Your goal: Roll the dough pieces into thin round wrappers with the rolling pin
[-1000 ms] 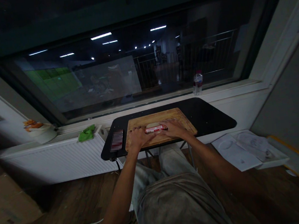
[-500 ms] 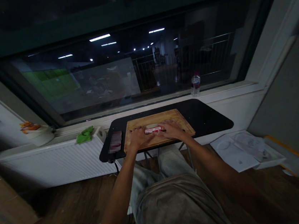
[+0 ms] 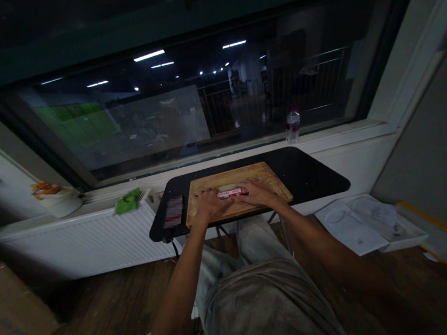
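Note:
A small red and white packet lies on a wooden cutting board that rests on a black table. My left hand is on the board at the packet's left end, fingers curled against it. My right hand meets the packet's right end the same way. Both hands hold the packet between them, low on the board. My legs in grey trousers are below the table's near edge.
A phone lies on the table left of the board. A water bottle stands on the window sill behind. A green cloth and a white bowl sit on the radiator at left. White trays lie on the floor at right.
Both hands stay at the packet's two ends on the board. Only the camera has shifted slightly.

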`<state>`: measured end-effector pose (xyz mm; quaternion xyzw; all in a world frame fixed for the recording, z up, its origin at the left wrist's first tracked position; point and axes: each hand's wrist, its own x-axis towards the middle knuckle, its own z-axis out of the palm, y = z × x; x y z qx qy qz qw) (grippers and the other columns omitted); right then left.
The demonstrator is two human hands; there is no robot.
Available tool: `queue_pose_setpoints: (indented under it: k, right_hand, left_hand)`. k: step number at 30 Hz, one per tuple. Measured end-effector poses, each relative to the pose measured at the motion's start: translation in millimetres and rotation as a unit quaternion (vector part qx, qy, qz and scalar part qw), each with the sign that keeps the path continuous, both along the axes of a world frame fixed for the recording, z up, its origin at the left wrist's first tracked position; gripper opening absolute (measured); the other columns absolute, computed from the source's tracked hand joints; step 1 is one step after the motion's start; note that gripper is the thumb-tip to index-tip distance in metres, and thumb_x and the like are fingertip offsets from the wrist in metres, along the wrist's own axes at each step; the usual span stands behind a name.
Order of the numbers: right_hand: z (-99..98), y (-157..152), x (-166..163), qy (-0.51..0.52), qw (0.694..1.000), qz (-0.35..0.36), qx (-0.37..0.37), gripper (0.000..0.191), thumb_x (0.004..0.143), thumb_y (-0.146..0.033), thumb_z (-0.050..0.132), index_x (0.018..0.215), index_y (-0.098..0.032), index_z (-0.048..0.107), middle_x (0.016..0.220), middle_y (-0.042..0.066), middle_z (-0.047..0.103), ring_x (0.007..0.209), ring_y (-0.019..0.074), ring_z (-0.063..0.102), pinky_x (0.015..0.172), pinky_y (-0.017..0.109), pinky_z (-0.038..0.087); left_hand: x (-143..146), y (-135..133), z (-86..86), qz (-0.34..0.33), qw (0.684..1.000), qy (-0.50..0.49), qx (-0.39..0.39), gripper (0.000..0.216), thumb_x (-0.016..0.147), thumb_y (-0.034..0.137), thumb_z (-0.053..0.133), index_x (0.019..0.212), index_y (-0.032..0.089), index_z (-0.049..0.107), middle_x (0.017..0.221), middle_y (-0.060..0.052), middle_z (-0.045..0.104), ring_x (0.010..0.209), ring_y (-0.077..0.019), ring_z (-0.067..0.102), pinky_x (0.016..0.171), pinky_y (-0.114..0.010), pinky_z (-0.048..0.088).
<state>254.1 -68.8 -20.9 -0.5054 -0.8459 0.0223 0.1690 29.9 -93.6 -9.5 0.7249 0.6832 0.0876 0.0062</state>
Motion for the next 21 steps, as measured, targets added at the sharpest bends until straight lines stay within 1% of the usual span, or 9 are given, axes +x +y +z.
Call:
queue_pose_setpoints:
  k: [5, 8, 11, 15, 18, 21]
  right_hand:
    - [2.1, -1, -1, -0.002, 1.0, -0.008, -0.005, 0.055, 0.102, -0.062, 0.074, 0.147, -0.029, 0.079, 0.138, 0.011, 0.082, 0.126, 0.0379, 0.075, 0.116, 0.049, 0.053]
    - [1.6, 1, 0, -0.009, 1.0, 0.004, -0.006, 0.057, 0.102, -0.061, 0.074, 0.15, -0.031, 0.076, 0.142, 0.011, 0.08, 0.13, 0.0389, 0.074, 0.119, 0.051, 0.051]
    - [3.2, 3, 0, -0.012, 1.0, 0.003, -0.019, 0.057, 0.102, -0.061, 0.074, 0.151, -0.031, 0.076, 0.141, 0.011, 0.081, 0.131, 0.0405, 0.073, 0.118, 0.051, 0.052]
    - [8.8, 0, -2, -0.011, 0.999, -0.004, -0.036, 0.056, 0.103, -0.061, 0.072, 0.15, -0.03, 0.077, 0.138, 0.012, 0.082, 0.127, 0.0397, 0.075, 0.115, 0.049, 0.055]
    - [10.8, -3, -4, -0.013, 0.999, -0.009, -0.028, 0.054, 0.103, -0.058, 0.072, 0.148, -0.029, 0.078, 0.137, 0.012, 0.082, 0.126, 0.0384, 0.075, 0.117, 0.05, 0.053]
    - [9.0, -2, -4, -0.015, 1.0, -0.005, -0.015, 0.051, 0.103, -0.055, 0.073, 0.146, -0.028, 0.079, 0.137, 0.012, 0.082, 0.126, 0.0385, 0.076, 0.12, 0.052, 0.051]
  left_hand:
    - [3, 0, -0.1, 0.001, 1.0, 0.001, 0.001, 0.082, 0.094, 0.089, 0.06, 0.14, 0.022, 0.078, 0.142, -0.02, 0.077, 0.136, -0.0441, 0.068, 0.119, -0.055, 0.046]
    - [2, -2, 1.6, -0.006, 1.0, 0.009, 0.001, 0.08, 0.096, 0.088, 0.058, 0.138, 0.022, 0.078, 0.142, -0.02, 0.077, 0.134, -0.0445, 0.069, 0.12, -0.058, 0.045]
    - [-3, -3, 6.6, -0.035, 0.999, 0.02, -0.001, 0.073, 0.101, 0.082, 0.055, 0.136, 0.023, 0.079, 0.144, -0.019, 0.076, 0.134, -0.0431, 0.07, 0.12, -0.058, 0.045]
    - [-10, -3, 15.3, -0.084, 0.996, 0.034, -0.014, 0.06, 0.105, 0.069, 0.055, 0.143, 0.028, 0.075, 0.15, -0.015, 0.073, 0.14, -0.0406, 0.067, 0.121, -0.057, 0.046]
    - [-12, -1, 18.0, -0.086, 0.995, 0.041, -0.024, 0.059, 0.104, 0.065, 0.058, 0.148, 0.029, 0.072, 0.154, -0.014, 0.071, 0.146, -0.0412, 0.063, 0.122, -0.058, 0.046]
    - [-10, -1, 17.2, -0.078, 0.996, 0.037, -0.026, 0.058, 0.103, 0.065, 0.06, 0.147, 0.029, 0.073, 0.153, -0.014, 0.072, 0.145, -0.0413, 0.064, 0.122, -0.057, 0.047]
